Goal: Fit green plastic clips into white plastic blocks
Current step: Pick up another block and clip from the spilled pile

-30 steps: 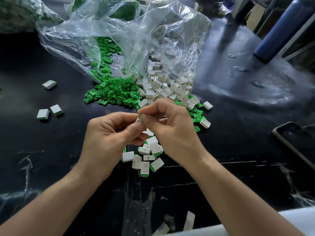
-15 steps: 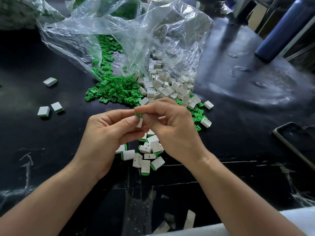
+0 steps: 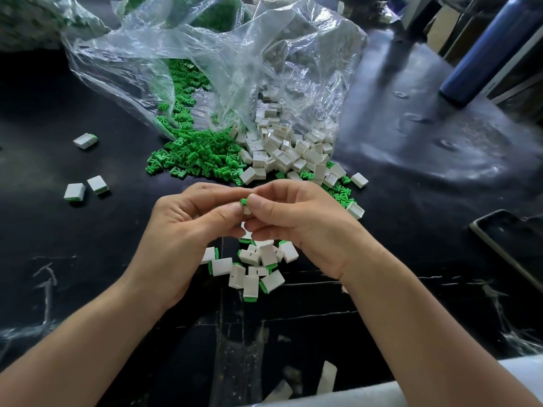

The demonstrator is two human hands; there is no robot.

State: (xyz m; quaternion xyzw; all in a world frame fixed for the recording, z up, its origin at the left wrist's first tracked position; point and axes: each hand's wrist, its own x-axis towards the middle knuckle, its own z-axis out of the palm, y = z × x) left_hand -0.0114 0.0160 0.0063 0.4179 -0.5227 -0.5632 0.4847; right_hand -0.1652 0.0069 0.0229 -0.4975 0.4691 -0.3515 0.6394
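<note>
Head view: left hand [image 3: 188,233] and right hand [image 3: 296,221] meet at centre, fingertips pinching one block [image 3: 246,210] with a green clip [image 3: 243,201] at its top. Finished blocks [image 3: 252,268] lie at 6 o'clock, partly hidden. Loose clips [image 3: 194,157] at 11, bag [image 3: 223,60] at 12, bottle [image 3: 482,51] at 2, phone [image 3: 508,242] at 3.

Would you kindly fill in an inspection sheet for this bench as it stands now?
Surface: black table, scuffed, glossy.
Job's things: green clips and white blocks spilling from clear bag; finished blocks heaped under the hands, three more at far left.
Clutter: phone, blue bottle.
Hands: left hand and right hand pinch one block with a clip.
Cables: nothing seen.
Surroundings: more bags behind, boxes at upper right.
</note>
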